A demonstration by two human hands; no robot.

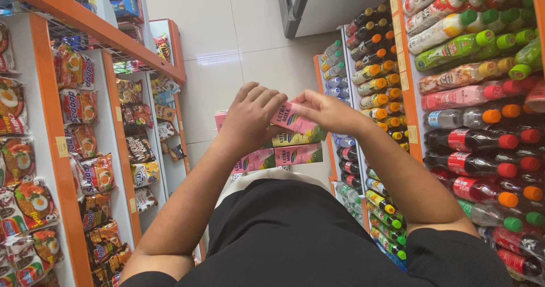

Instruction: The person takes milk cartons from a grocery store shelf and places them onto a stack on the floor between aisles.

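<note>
A small pink drink carton [296,119] is held between both my hands in front of my chest. My left hand [250,116] wraps its left end with curled fingers. My right hand [322,110] pinches its upper right end. Below it I press a stack of several pink and green cartons [286,151] against my black shirt; the left hand hides part of the stack.
Orange shelves on the left carry packets of instant noodles [79,108] and snacks. On the right, shelves hold rows of bottled drinks [465,77] with coloured caps. A pale tiled floor [238,48] runs between them along the aisle.
</note>
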